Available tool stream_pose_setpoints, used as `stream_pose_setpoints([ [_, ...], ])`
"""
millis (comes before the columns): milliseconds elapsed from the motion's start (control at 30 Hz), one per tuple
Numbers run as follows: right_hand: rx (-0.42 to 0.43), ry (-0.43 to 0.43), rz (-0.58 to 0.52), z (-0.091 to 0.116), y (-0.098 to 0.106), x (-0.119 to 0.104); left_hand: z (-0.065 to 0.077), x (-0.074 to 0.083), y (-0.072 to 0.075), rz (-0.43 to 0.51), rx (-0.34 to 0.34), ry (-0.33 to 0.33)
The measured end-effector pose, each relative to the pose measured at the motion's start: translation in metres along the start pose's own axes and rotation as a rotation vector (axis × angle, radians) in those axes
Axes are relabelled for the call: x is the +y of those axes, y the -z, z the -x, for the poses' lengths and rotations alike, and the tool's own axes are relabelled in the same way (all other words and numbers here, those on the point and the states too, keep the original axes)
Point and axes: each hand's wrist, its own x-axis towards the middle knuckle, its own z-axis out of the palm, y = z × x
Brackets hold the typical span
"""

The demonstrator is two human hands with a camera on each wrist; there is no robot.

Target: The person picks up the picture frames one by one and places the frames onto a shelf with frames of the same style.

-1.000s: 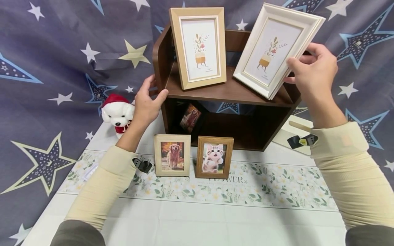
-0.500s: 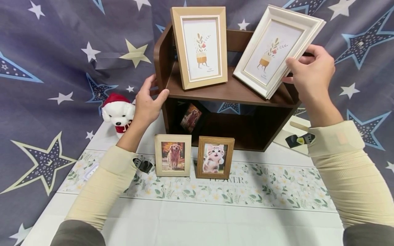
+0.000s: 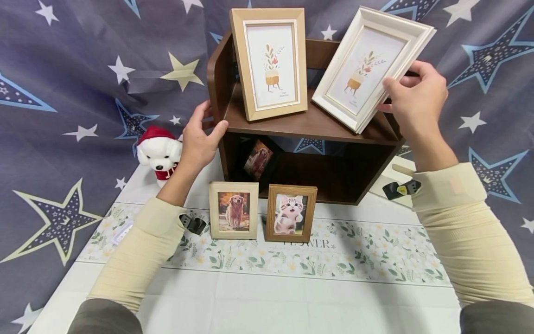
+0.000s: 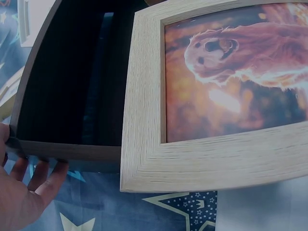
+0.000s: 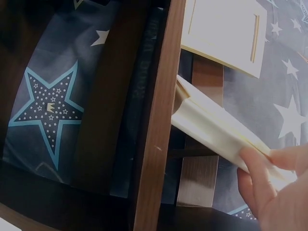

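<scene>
Slightly nearer the tan frame (image 3: 271, 65) than a second ago, the white photo frame (image 3: 373, 69) leans at an angle over the right part of the brown shelf's (image 3: 288, 126) upper board; I cannot tell whether its lower corner touches the wood. The right hand (image 3: 419, 97) has shifted left along with it, thumb on the front and fingers behind, pinching the frame's right edge. The left hand (image 3: 200, 137) stays where it was, thumb and fingers gripping the shelf's left side panel. The tan frame keeps its place, as do the dog picture (image 3: 233, 211) and cat picture (image 3: 290, 213) below.
</scene>
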Motion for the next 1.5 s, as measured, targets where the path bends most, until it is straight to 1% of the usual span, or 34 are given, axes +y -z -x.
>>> stream_pose_setpoints([
  [100, 0.005, 0.014, 0.030, 0.000, -0.001, 0.002, 0.000, -0.001, 0.000, -0.001, 0.001, -0.001],
  [367, 0.017, 0.027, 0.046, -0.001, -0.001, 0.006, -0.001, 0.000, 0.000, -0.004, 0.000, 0.001],
  [500, 0.031, 0.072, 0.084, 0.002, 0.001, 0.009, -0.001, 0.000, 0.000, 0.001, -0.005, 0.010],
  [600, 0.047, 0.113, 0.143, 0.006, 0.004, 0.013, -0.002, 0.000, 0.000, 0.001, -0.008, 0.013],
  [733, 0.059, 0.140, 0.186, 0.009, 0.008, 0.017, -0.002, 0.000, 0.000, -0.002, -0.010, 0.015],
  [967, 0.042, 0.158, 0.209, 0.021, 0.015, 0.021, -0.001, 0.000, 0.001, -0.001, -0.008, 0.006],
  [1133, 0.019, 0.141, 0.212, 0.033, 0.021, 0.026, -0.001, -0.001, 0.001, 0.003, -0.007, 0.004],
  [1267, -0.008, 0.138, 0.221, 0.042, 0.026, 0.033, -0.001, -0.001, 0.001, 0.002, -0.007, 0.006],
  [1500, -0.036, 0.159, 0.249, 0.054, 0.037, 0.049, -0.002, -0.001, 0.001, 0.001, -0.001, 0.000],
])
